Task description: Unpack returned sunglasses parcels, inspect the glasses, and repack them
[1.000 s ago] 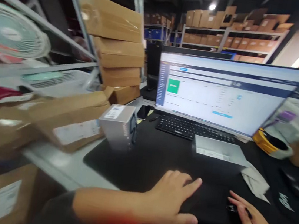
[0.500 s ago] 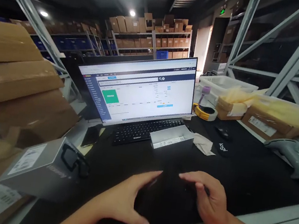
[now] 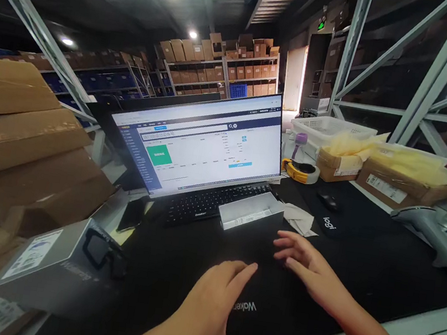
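My left hand is at the front of the desk, fingers and thumb curved around the left side of a black item with upside-down white lettering. The item's outline merges with the black desk mat, so its shape is hard to tell. My right hand hovers just beyond it, fingers apart and holding nothing. Past the hands, an open grey box tray rests against the keyboard, with a crumpled white cloth or paper beside it. At left stands a grey box with a goggle-like picture.
A lit monitor stands behind the keyboard. To the right are a mouse, a barcode scanner, a tape roll and cartons with yellow packaging. Stacked cardboard boxes crowd the left side.
My right hand has moved up and away from the black item, its fingers spreading. The left hand has shifted slightly right, and white lettering now shows. The camera view has tilted up slightly.
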Tool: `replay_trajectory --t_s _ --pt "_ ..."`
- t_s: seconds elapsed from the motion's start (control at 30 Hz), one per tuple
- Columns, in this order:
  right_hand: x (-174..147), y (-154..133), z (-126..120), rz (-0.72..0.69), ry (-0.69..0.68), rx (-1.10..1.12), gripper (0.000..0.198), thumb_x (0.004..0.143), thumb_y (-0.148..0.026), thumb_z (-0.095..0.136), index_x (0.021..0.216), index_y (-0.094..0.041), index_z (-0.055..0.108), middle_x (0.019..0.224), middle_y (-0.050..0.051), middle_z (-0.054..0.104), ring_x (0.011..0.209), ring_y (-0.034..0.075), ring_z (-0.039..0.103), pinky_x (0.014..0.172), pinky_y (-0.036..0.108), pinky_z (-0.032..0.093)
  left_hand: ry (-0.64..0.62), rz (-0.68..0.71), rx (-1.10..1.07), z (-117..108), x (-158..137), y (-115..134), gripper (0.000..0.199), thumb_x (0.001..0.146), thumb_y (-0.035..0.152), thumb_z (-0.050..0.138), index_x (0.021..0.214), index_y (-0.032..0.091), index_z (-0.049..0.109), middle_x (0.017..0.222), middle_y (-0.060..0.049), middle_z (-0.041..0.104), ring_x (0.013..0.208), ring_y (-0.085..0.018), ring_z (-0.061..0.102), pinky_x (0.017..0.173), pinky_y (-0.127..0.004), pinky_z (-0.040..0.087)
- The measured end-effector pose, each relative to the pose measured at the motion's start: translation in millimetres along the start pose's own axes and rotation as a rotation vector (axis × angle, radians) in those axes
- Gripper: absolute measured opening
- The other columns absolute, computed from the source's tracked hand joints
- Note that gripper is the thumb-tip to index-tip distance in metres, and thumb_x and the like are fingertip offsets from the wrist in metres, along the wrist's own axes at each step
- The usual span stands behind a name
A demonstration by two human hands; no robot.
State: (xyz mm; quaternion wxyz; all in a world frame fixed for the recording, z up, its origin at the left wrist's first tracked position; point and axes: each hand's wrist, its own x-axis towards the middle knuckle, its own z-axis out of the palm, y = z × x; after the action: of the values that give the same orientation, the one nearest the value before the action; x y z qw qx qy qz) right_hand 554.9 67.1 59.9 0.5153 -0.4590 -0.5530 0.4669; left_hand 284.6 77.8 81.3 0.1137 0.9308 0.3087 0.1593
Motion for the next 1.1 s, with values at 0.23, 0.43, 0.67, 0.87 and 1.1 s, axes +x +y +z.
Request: replay_trajectory --t_s 0.23,0.43,0.67,0.87,1.1 --pt "-30 6 -13 -0.025 -0.133 -0.305 0.096 0.080 -0.055 0.075 0.158 -0.031 0.024 0.163 0.009 0.025 0.150 0.033 0.023 0.123 0.053 0.018 0.162 0.130 0.304 24 30 10 0.105 0.065 0.039 0.083 0.154 0.017 0.029 0.142 -0.021 0.050 0.121 -0.039 0.055 0.100 -0.057 0.051" --pt "-23 27 -35 0.210 -0.028 -0.294 0.078 0.088 -0.066 0.057 0.151 -0.025 0.036 0.156 0.013 0.039 0.145 0.032 0.035 0.120 0.048 0.030 0.331 -0.007 0.102 19 57 -38 0.062 0.095 0.058 0.049 0.144 0.018 0.046 0.146 -0.021 0.046 0.134 -0.036 0.048 0.106 -0.058 0.048" --pt "-1 26 -47 0.452 -0.069 -0.316 0.084 0.086 -0.071 0.054 0.155 -0.026 0.034 0.158 0.010 0.039 0.139 0.033 0.044 0.101 0.041 0.054 0.373 -0.098 0.185 34 71 -103 0.015 0.089 0.013 0.063 0.074 0.013 0.061 0.149 -0.016 0.045 0.147 -0.043 0.027 0.111 -0.062 0.044" --pt "22 15 -54 0.326 -0.036 -0.865 0.068 0.090 -0.070 0.049 0.143 -0.026 0.054 0.148 0.009 0.052 0.135 0.034 0.048 0.107 0.050 0.048 0.504 -0.030 0.337 19 20 -81 0.017 0.088 0.003 0.058 0.074 0.013 0.056 0.143 -0.017 0.051 0.145 -0.044 0.030 0.110 -0.066 0.044" --pt "46 -48 -42 -0.260 -0.007 -1.012 0.032 0.097 -0.046 0.056 0.126 -0.034 0.063 0.123 0.000 0.068 0.096 0.019 0.069 0.078 0.029 0.059 0.550 -0.158 0.351 4 -32 -69 0.019 0.084 -0.001 0.062 0.073 0.013 0.054 0.140 -0.017 0.054 0.144 -0.048 0.031 0.106 -0.065 0.045"
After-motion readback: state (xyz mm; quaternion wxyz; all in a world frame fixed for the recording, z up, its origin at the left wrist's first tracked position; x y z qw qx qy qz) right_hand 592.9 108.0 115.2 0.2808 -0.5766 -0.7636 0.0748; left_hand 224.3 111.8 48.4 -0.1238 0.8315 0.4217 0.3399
